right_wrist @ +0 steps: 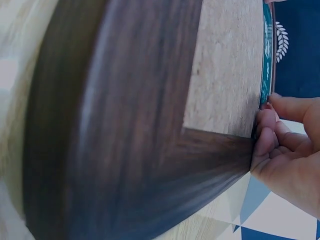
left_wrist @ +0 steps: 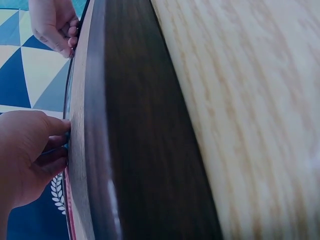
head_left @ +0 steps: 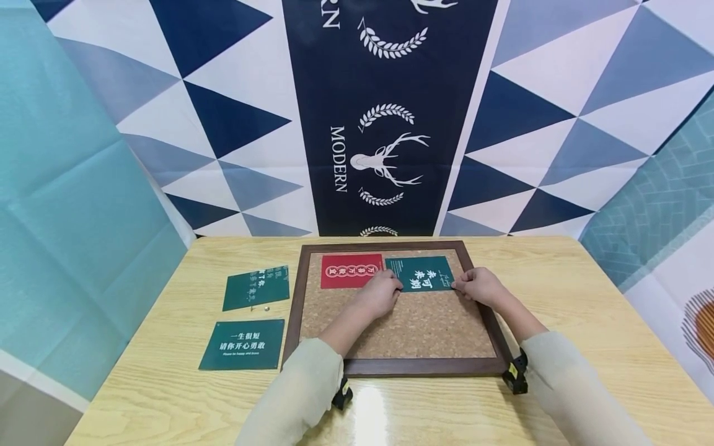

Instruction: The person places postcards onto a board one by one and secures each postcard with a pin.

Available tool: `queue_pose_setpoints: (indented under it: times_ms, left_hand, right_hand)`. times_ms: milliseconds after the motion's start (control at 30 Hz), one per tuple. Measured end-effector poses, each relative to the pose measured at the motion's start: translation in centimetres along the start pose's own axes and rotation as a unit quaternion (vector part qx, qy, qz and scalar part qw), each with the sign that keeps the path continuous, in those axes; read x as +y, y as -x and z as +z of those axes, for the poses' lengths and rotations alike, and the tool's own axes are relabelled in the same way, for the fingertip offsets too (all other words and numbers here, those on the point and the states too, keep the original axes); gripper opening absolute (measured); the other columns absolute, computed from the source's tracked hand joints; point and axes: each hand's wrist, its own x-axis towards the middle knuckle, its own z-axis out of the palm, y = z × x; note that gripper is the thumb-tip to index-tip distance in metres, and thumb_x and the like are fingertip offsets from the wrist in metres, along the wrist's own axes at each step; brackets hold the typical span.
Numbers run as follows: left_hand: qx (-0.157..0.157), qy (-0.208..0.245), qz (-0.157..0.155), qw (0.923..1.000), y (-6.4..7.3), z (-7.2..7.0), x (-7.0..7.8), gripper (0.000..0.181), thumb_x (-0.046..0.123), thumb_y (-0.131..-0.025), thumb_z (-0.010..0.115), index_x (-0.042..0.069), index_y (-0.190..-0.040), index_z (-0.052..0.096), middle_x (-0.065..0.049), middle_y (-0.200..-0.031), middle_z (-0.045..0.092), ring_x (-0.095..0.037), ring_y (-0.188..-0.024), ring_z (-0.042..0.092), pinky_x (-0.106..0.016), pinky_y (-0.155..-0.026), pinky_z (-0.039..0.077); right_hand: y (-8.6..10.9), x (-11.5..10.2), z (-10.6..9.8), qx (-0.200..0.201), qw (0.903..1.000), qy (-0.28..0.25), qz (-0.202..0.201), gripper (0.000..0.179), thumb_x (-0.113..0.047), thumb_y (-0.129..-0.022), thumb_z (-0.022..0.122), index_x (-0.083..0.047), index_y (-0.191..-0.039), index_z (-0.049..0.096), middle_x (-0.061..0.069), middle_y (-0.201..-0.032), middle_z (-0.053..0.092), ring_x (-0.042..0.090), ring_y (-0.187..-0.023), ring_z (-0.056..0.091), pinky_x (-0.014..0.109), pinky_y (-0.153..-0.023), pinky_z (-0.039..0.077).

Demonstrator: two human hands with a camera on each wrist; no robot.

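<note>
A green card (head_left: 421, 274) with white lettering lies on the upper right of a wood-framed cork board (head_left: 418, 328). My left hand (head_left: 382, 292) pinches its lower left corner with thumb and fingertips. At the lower right corner, my right hand (head_left: 478, 286) pinches the edge between thumb and index finger, its other fingers curled beside the frame. In the right wrist view the right hand (right_wrist: 290, 137) meets the edge of the green card (right_wrist: 267, 60); fingertips hide the corner. A red card (head_left: 350, 271) lies on the cork left of the green one, beside my left hand.
Two more green cards lie on the wooden table left of the board, one farther back (head_left: 256, 288) and one nearer (head_left: 242, 345). Small metal pins (head_left: 266, 308) rest between them. The board's dark frame (head_left: 424, 367) makes a raised edge. A patterned cloth (head_left: 379, 124) hangs behind.
</note>
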Motion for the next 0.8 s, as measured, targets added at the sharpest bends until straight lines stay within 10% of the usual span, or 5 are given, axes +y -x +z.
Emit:
queue_pose_setpoints:
  times_ms: [800]
  left_hand:
    - [0.001,0.010,-0.009,0.9999,0.05,0.27,0.05,0.023,0.018,-0.094,0.055,0.014,-0.113,0.068,-0.002,-0.106,0.059,-0.014,-0.102,0.054,-0.025,-0.092,0.047]
  right_hand:
    - [-0.46,-0.68,-0.04,0.004,0.9975,-0.011,0.069,0.019,-0.011,-0.093,0.055,0.005,-0.092,0.064,0.002,-0.066,0.054,0.013,-0.061,0.049,0.025,-0.056,0.042]
